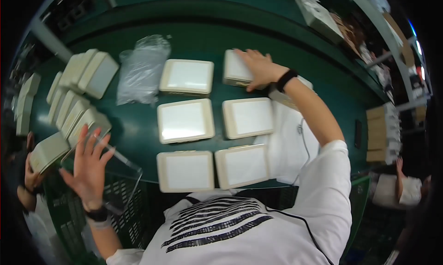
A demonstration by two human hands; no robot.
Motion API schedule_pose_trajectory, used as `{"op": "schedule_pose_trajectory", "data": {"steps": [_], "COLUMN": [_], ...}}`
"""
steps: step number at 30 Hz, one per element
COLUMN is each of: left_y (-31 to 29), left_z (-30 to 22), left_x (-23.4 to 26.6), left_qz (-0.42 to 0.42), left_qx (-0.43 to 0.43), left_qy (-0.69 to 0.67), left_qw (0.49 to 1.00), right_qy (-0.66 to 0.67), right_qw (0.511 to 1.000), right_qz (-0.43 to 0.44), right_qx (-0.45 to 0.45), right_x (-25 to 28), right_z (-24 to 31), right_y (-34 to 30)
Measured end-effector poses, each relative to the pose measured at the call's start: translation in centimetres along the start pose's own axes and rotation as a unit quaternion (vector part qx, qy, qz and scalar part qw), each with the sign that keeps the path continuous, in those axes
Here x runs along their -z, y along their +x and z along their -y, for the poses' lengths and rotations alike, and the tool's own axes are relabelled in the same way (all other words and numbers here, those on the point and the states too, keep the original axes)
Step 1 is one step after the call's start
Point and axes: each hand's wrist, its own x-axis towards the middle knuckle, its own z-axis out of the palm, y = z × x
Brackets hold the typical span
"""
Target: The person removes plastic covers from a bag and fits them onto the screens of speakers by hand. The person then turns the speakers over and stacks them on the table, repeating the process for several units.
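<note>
Head view: hides part of a cream, white-topped rectangular box [232, 70] under the right hand [260, 70].
Spreads fingers over it, cannot tell whether gripping; holds the left hand [90, 170] open-fingered beside blurred clear plastic [126, 161]. Works at a dark green table [143, 126], with the box behind matching boxes [249, 117], round-cornered and pale-rimmed.
</note>
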Motion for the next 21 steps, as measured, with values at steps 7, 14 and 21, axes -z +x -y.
{"op": "schedule_pose_trajectory", "data": {"steps": [7,14,21], "left_y": [3.2,6.6,21.0], "left_z": [2.7,3.6,-0.7], "left_x": [-5.4,-7.4,-5.2], "left_qz": [-0.230,-0.123,0.005], "left_qx": [0.037,0.209,-0.114], "left_qy": [-0.228,-0.153,0.720], "left_qw": [0.945,0.958,0.684], "right_qy": [0.391,0.648,0.713], "right_qw": [0.846,0.740,0.681], "right_qz": [-0.159,-0.164,-0.078], "right_qx": [0.325,0.081,-0.151], "right_x": [4.8,0.8,-3.6], "right_z": [15.9,14.2,8.3], "right_y": [-7.6,-7.0,2.5]}}
